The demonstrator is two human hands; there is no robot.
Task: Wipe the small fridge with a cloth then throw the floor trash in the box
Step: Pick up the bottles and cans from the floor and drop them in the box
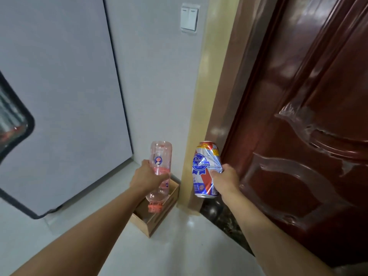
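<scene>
Holding two items at centre frame: our left hand [146, 176] grips a clear pink plastic bottle [160, 172], cap end tilted down over the box; our right hand [227, 176] pinches a dented Pabst Blue Ribbon can [205, 168] by its side, just right of the bottle. Wooden box [159, 218]: open-topped, on the pale floor [179, 246] at lower centre, against the wall corner. Small fridge [65, 96]: grey door, filling the left. Dark red door [308, 116]: right. Light switch [189, 18]: top centre.
</scene>
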